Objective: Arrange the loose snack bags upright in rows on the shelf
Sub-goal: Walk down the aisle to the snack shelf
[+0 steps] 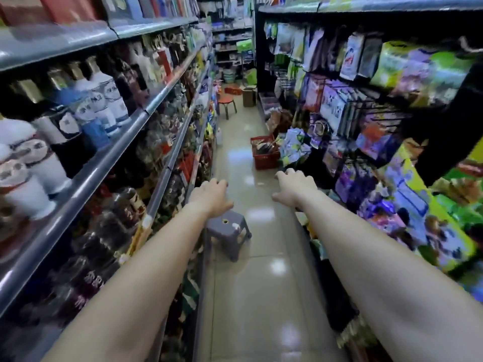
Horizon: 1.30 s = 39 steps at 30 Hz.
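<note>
Both my arms reach forward down a shop aisle. My left hand [212, 197] and my right hand [294, 188] hang in the air over the floor, palms down, fingers loosely bent and holding nothing. Colourful snack bags [407, 194] fill the black shelf unit [441, 142] on my right, some hanging on hooks, some lying tilted on the lower shelf. One purple-and-yellow bag [295, 146] sticks out into the aisle just beyond my right hand. The picture is blurred.
A grey plastic stool [230, 232] stands on the floor below my left hand. A red basket [265, 152] sits by the right shelf. Bottles [102, 100] line the grey shelves on the left. Farther down stand a red stool [226, 103] and a cardboard box [248, 96].
</note>
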{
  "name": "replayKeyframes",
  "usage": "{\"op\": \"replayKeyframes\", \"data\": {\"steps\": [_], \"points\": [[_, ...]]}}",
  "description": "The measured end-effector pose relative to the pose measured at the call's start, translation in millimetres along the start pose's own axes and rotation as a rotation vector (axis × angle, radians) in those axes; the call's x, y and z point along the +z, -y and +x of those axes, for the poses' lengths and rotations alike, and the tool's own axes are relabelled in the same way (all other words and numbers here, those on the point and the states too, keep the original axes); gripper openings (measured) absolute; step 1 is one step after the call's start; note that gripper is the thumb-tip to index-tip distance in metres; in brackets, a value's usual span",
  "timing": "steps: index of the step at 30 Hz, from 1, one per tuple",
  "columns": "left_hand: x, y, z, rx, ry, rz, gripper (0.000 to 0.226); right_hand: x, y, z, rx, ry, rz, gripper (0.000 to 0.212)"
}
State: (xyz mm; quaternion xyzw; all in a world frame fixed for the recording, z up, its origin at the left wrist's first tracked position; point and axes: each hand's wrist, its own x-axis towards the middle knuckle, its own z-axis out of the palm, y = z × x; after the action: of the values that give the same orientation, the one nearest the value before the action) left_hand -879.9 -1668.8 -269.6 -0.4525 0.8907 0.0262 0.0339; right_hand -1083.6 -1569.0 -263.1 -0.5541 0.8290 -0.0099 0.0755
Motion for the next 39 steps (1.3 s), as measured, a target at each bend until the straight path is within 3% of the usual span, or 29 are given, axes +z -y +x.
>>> {"op": "replayKeyframes", "data": {"steps": [12,22,31,39], "points": [[4.8,32.1,285.5,0.076,0.058,-0.008,0.065,-11.7,-51.2,258.1,0.101,0.049,0.005,0.063],[7.2,21.9,529.5,0.353,0.122,0.067,0.064,-9.1,-119.1,414.6,0.409,0.092,0.111,0.065],[31.9,-96.9,663.2,0.619,0.236,0.073,0.062,20.3,-220.0,459.5,0.700,0.133,0.213,0.068],[53.4,-232.4,707.5,0.868,0.316,0.176,0.066,48.9,-301.3,443.1,0.914,0.151,0.322,0.073]]}}
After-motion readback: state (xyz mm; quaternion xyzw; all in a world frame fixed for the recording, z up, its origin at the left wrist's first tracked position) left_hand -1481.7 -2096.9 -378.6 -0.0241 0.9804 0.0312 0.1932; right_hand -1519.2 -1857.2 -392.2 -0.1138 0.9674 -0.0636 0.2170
